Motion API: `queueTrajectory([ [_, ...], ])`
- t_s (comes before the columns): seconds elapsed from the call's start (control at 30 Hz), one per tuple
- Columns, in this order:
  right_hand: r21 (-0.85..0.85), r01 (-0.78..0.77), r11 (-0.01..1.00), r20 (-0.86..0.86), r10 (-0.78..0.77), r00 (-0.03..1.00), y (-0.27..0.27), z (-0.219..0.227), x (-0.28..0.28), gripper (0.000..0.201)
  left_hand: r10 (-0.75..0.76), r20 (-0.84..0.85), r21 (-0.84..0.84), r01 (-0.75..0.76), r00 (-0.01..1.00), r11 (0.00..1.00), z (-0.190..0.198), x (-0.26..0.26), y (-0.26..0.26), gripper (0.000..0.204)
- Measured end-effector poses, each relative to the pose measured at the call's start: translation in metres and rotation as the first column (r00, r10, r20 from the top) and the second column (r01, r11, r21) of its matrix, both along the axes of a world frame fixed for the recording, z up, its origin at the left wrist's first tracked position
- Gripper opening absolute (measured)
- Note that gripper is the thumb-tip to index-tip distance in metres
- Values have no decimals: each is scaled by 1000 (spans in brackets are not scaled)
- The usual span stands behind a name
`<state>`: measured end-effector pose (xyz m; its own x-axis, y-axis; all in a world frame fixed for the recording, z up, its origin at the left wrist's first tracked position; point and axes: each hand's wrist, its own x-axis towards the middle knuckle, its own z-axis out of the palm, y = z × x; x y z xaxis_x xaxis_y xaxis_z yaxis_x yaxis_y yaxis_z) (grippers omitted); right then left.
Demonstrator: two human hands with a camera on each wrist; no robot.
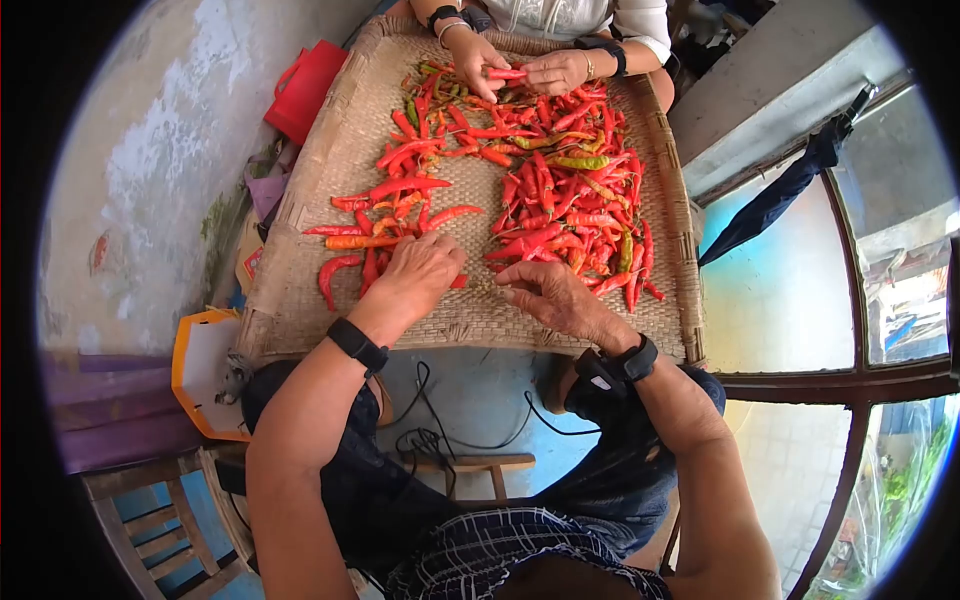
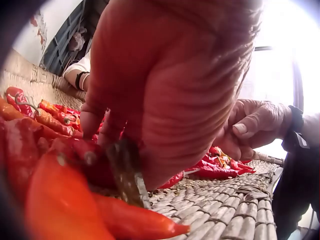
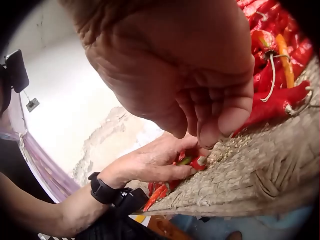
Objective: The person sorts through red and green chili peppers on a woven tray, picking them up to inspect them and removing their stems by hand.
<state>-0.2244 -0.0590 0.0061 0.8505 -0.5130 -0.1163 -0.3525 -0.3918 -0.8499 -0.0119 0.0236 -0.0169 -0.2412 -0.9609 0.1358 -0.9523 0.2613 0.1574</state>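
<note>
Red chilli peppers [image 1: 400, 188] lie loosely on the left side of a woven bamboo tray [image 1: 480, 318]. A denser heap of chilli peppers [image 1: 580, 200], mostly red with some green and orange, covers its right side. My left hand [image 1: 415, 275] is low among the near-left chillies. In the right wrist view its thumb and fingers close around a red chilli pepper [image 3: 201, 162], whose end sticks out. My right hand [image 1: 560, 297] hovers at the heap's near edge, fingers loosely bent and nothing visible between them. Pale seeds [image 3: 232, 147] are scattered on the weave below it.
Across the tray, another person's hands [image 1: 480, 62] hold a red chilli. A red bag [image 1: 305, 90] stands left of the tray beside the wall. A folded umbrella [image 1: 780, 190] hangs by the window at right. Black cables [image 1: 430, 440] lie on the floor near a wooden stool [image 1: 480, 464].
</note>
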Motion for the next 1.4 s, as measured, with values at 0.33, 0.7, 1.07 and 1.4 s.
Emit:
queueTrajectory([
  [0.33,17,1,1000,-31,-1,1000,5,3,2,33,54,-250,-65,-72,967,995,31,-2,-14,14],
  [0.7,35,126,991,141,-130,981,7,1,9,50,194,-943,197,-14,270,980,44,-9,-19,8],
  [1.07,43,135,990,52,-138,989,3,0,7,12,321,-939,316,-55,121,947,29,-1,-20,12],
  [1.4,45,258,965,80,-260,962,-14,6,1,16,358,-789,165,-389,499,906,22,18,-29,11],
])
